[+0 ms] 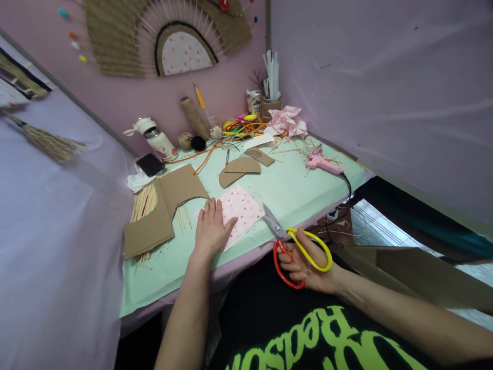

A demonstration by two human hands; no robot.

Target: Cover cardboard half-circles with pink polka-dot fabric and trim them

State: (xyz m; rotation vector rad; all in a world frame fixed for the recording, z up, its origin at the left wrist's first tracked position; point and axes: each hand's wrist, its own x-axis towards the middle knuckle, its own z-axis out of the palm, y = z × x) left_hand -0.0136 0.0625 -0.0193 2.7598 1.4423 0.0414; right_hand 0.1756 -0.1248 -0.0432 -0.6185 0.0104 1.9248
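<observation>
My left hand (211, 228) lies flat with its fingers spread over the left part of a pink fabric piece with red dots (242, 208). The fabric rests on the pale green table cover near the front edge. In my right hand (308, 264) is a pair of scissors (278, 230) with one yellow and one red handle. Their blades point up and left, slightly parted, with the tips by the fabric's right corner. I cannot tell whether the blades touch the fabric. Just behind it lie two half-round cardboard pieces (241, 169).
Folded cardboard (165, 208) covers thin sticks on the left. A pink glue gun (325, 164) with a black cord lies right. Behind are a white bottle (156, 139), twine (194, 118), coloured pipe cleaners (239, 128) and crumpled dotted fabric (287, 122). Draped walls enclose the table.
</observation>
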